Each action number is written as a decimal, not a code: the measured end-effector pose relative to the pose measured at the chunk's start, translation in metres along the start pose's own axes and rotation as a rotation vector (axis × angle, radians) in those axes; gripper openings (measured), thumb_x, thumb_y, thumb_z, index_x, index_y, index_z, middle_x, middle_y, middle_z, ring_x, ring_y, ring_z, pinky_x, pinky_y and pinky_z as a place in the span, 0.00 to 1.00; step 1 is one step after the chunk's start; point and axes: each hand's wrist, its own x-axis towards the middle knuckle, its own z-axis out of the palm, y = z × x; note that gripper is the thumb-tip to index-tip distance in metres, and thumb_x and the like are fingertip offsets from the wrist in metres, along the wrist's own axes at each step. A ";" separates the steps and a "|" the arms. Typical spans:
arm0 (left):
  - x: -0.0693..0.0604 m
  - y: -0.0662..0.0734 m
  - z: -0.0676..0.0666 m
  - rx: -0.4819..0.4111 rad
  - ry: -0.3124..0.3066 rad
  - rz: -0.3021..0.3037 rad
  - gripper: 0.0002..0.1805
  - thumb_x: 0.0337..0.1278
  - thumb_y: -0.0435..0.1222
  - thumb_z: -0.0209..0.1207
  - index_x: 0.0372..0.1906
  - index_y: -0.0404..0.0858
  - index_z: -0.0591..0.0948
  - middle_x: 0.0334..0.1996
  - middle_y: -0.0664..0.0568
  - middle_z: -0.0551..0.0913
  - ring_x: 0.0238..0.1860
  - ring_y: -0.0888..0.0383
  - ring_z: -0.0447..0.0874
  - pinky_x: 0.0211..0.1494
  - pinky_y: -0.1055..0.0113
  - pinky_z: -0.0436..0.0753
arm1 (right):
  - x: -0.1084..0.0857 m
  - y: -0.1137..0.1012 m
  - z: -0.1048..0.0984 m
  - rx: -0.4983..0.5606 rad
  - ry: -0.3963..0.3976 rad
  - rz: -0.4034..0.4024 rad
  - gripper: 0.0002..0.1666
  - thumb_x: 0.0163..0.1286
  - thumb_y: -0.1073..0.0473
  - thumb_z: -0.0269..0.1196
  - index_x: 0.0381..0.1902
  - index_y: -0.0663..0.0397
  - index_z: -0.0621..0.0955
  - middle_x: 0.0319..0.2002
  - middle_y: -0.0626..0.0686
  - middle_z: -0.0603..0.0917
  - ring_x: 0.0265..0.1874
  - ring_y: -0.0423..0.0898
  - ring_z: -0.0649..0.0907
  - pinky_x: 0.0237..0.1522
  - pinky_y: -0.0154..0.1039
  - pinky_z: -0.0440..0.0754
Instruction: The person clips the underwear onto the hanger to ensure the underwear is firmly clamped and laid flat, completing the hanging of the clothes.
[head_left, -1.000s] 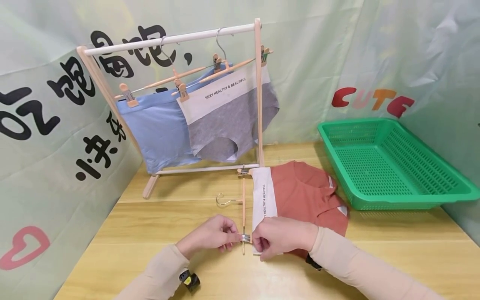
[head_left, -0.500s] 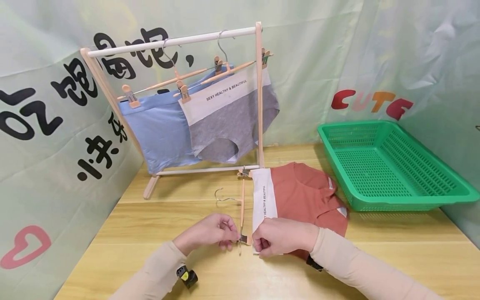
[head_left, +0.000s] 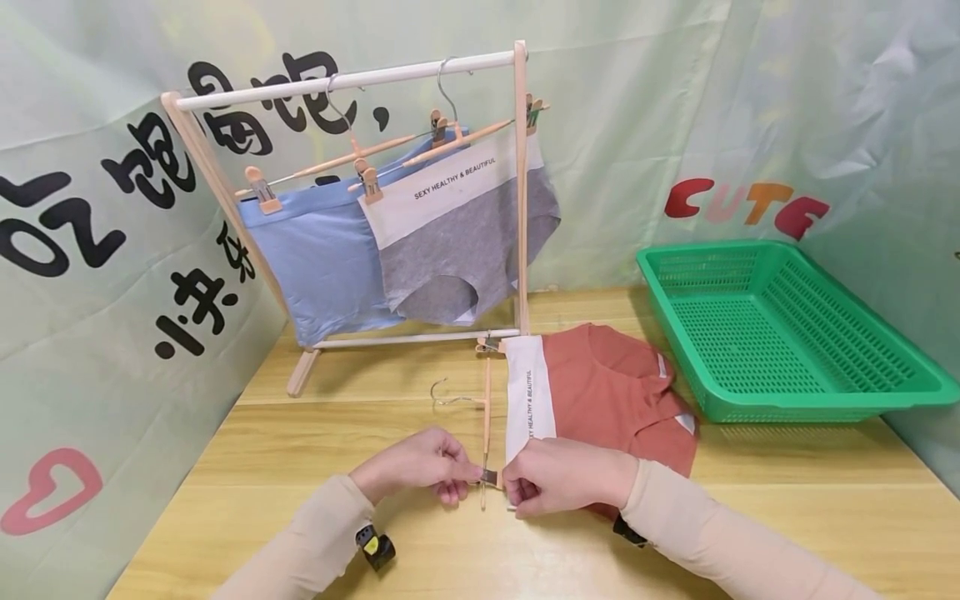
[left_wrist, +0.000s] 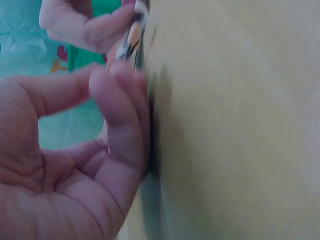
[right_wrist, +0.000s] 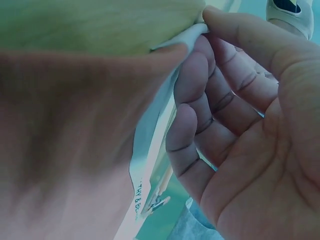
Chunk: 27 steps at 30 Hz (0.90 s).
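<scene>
Rust-red underpants (head_left: 611,375) with a white lettered waistband (head_left: 528,400) lie sideways on the table. Left of the waistband lies a clip hanger (head_left: 487,417), its hook pointing left. The hanger's far clip (head_left: 491,344) grips the waistband's far corner. My left hand (head_left: 423,467) pinches the near clip (head_left: 491,477) between thumb and fingers, right beside the waistband's near corner. My right hand (head_left: 566,475) pinches that corner; in the right wrist view the white band (right_wrist: 192,37) sits between thumb and fingers. Whether the near clip bites the fabric is hidden.
Behind stands a rack (head_left: 522,192) with blue underpants (head_left: 318,258) and grey underpants (head_left: 457,242) hung on clip hangers. A green plastic basket (head_left: 723,400) sits at the right. Printed cloth walls (head_left: 585,167) border the wooden table (head_left: 315,450).
My left hand and the hanger's near end shifted slightly left, then back a little towards the waistband. The right hand has stayed almost in place, holding the corner.
</scene>
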 end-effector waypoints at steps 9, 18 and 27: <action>-0.001 0.001 0.006 0.013 0.079 -0.009 0.09 0.70 0.33 0.66 0.34 0.33 0.84 0.24 0.52 0.84 0.24 0.61 0.78 0.29 0.73 0.75 | -0.006 0.000 0.000 -0.012 0.044 -0.020 0.11 0.68 0.60 0.73 0.28 0.38 0.84 0.22 0.30 0.76 0.24 0.24 0.72 0.29 0.22 0.73; 0.000 -0.001 0.009 -0.038 0.091 -0.032 0.07 0.72 0.32 0.64 0.36 0.33 0.84 0.24 0.51 0.84 0.23 0.61 0.78 0.29 0.73 0.76 | -0.012 0.001 -0.002 -0.060 0.124 -0.055 0.11 0.67 0.60 0.74 0.28 0.39 0.84 0.22 0.32 0.74 0.23 0.25 0.70 0.27 0.22 0.72; 0.003 0.000 0.011 -0.075 0.070 -0.016 0.06 0.72 0.31 0.63 0.37 0.32 0.84 0.24 0.52 0.84 0.23 0.62 0.78 0.29 0.73 0.76 | -0.016 0.000 -0.003 -0.082 0.141 -0.058 0.11 0.68 0.59 0.74 0.29 0.37 0.84 0.22 0.32 0.73 0.24 0.25 0.70 0.27 0.23 0.71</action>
